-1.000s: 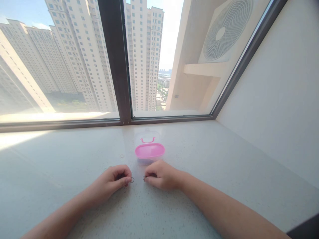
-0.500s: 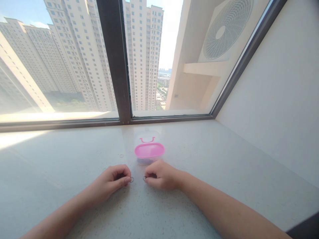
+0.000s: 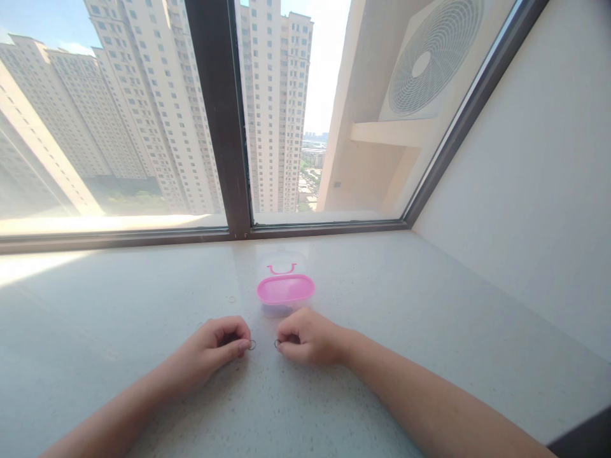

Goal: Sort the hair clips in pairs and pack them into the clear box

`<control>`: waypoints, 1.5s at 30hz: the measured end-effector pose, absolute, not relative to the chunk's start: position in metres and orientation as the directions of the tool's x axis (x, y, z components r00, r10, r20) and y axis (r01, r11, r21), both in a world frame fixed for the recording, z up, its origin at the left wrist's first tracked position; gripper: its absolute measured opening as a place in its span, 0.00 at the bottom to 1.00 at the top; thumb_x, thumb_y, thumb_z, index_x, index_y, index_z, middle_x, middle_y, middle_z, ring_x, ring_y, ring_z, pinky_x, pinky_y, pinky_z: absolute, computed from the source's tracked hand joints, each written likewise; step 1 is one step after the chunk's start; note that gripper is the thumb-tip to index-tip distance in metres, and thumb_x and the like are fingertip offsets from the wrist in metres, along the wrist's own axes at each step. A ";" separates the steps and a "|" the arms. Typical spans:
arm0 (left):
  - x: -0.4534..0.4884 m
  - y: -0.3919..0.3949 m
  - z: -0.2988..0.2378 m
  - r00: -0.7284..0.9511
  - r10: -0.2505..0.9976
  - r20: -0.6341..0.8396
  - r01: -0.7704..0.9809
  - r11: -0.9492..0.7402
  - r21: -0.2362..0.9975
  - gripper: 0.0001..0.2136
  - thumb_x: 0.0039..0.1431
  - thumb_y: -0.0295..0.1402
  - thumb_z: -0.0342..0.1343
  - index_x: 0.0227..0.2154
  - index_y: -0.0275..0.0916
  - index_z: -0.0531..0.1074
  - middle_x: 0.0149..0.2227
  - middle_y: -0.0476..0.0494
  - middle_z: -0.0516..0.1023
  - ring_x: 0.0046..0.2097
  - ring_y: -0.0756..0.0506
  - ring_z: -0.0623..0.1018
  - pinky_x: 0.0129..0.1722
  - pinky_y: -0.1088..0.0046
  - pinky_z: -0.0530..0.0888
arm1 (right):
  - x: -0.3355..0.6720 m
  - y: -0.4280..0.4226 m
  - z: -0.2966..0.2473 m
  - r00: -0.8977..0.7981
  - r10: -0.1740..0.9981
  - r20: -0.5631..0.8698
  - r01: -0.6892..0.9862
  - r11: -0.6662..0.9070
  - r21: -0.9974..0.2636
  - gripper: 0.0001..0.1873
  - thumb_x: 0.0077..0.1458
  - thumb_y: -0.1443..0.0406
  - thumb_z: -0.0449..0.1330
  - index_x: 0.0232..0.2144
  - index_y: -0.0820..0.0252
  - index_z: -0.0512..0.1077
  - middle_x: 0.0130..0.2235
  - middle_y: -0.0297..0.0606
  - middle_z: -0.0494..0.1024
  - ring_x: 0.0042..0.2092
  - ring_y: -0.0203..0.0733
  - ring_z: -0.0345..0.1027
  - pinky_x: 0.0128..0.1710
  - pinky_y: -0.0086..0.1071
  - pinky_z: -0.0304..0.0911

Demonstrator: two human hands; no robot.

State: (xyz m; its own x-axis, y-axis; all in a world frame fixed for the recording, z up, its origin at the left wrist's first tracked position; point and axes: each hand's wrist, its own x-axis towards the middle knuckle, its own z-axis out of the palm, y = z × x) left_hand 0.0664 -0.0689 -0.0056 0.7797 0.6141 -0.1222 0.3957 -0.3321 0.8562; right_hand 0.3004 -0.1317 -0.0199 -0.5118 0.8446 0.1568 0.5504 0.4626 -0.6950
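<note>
Between thumb and forefinger, my left hand (image 3: 223,340) pinches a small thin ring (image 3: 252,345) whose loop points right. Facing it, my right hand (image 3: 308,337) pinches a second small, darker ring (image 3: 276,344) just inside its fingertips. A narrow gap separates the two rings; they do not touch. Right behind my right hand stands a pink-rimmed oval container (image 3: 286,290) with clear sides, its lower front partly covered by the hand. Something dark shows through its side, too blurred to name. A clear lid with a pink handle (image 3: 282,270) is behind the container.
A pale, thin ring (image 3: 231,299) lies on the speckled white sill (image 3: 143,299), left of the container. A dark-framed window (image 3: 236,159) closes off the back, and a white wall (image 3: 534,210) rises on the right. Sunlight falls on the sill's far left.
</note>
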 end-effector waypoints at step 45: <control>0.065 -0.070 -0.003 0.811 0.583 -0.052 0.351 -0.413 0.840 0.10 0.59 0.37 0.52 0.27 0.38 0.69 0.29 0.49 0.70 0.35 0.45 0.70 0.36 0.71 0.67 | 0.300 -0.132 -0.023 -0.483 0.852 0.203 0.528 0.468 -0.709 0.08 0.50 0.69 0.56 0.20 0.63 0.66 0.19 0.26 0.57 0.23 0.28 0.48 0.22 0.24 0.46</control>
